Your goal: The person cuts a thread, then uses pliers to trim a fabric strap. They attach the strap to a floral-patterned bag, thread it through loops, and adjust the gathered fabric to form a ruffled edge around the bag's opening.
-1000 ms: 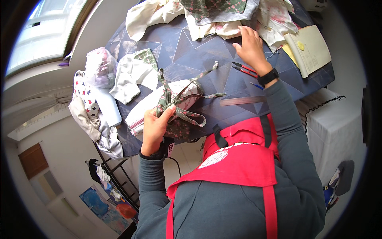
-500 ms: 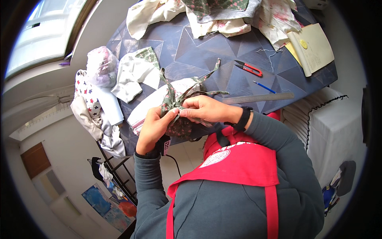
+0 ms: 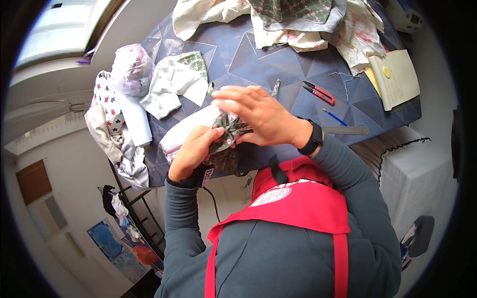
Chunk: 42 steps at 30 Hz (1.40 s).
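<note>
Table (image 3: 271, 64) up top, roomy left of scissors (image 3: 314, 88); by front edge, left hand (image 3: 191, 150) pinches green ties (image 3: 222, 143), right hand (image 3: 266, 116) half-open.

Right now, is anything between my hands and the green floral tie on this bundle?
Nothing visible is. Your left hand pinches the green floral tie, and your right hand arches over it, hiding part. The red-handled snips lie off to the right.

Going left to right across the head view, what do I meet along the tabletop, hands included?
By their middles: star-print cloth, clear plastic bag, left hand, knotted green floral strips, right hand, red-handled snips, open notebook.
</note>
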Available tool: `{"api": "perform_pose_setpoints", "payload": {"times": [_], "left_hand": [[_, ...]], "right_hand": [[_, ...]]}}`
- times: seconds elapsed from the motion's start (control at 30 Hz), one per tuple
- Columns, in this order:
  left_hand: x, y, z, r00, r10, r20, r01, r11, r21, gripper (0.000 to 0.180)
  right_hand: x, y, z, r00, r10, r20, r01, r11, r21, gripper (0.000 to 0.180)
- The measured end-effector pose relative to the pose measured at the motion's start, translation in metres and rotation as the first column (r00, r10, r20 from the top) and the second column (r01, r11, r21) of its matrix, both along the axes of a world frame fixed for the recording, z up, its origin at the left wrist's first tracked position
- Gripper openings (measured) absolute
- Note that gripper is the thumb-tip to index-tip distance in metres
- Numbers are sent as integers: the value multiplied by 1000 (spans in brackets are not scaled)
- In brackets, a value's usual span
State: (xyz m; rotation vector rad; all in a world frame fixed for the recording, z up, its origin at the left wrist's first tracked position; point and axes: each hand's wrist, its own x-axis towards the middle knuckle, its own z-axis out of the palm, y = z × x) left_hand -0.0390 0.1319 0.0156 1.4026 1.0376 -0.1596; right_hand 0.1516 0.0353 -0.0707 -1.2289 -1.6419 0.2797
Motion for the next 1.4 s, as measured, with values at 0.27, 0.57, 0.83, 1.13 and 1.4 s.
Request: {"api": "perform_pose_setpoints", "payload": {"times": [0.27, 0.57, 0.83, 1.13, 1.4], "left_hand": [[0, 1, -7, 993, -116, -25, 118, 960, 255, 36], [7, -10, -18, 993, -106, -53, 116, 959, 260, 27], [11, -11, -13, 997, 55, 54, -58, 996, 72, 21], [0, -9, -6, 998, -31, -59, 42, 979, 199, 20], [4, -8, -7, 998, -50, -40, 54, 991, 124, 19]], "right_hand": [[-6, 8, 2, 983, 88, 163, -77, 994, -75, 37], [-43, -16, -20, 962, -128, 239, 203, 925, -322, 20], [6, -16, -19, 993, -23, 114, 57, 951, -305, 51], [6, -60, -5, 875, -140, -463, -58, 920, -388, 32], [-35, -45, -60, 929, -1, -371, -164, 896, -413, 10]]}}
